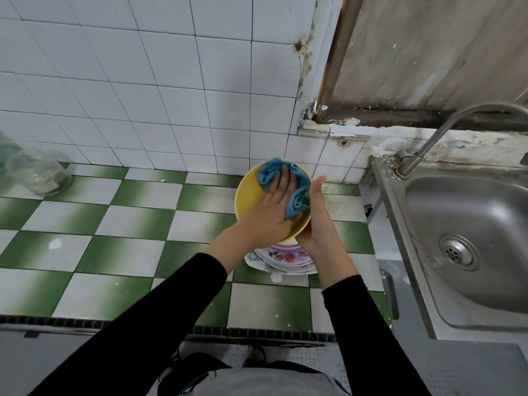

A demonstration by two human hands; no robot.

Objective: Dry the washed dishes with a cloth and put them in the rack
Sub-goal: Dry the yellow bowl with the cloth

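- You face a green-and-white checked counter below a white tiled wall.
- The yellow bowl is held tilted above the counter's far right side, over a stack of floral plates.
- Your left grip lies fairly flat inside the bowl. It is released rather than clenched, and it presses the blue cloth against the inner wall.
- Your right grip grasps the bowl from outside, thumb up beside the rim.
- A steel sink with its tap sits to your right.
- A blurred glass jar stands far left.
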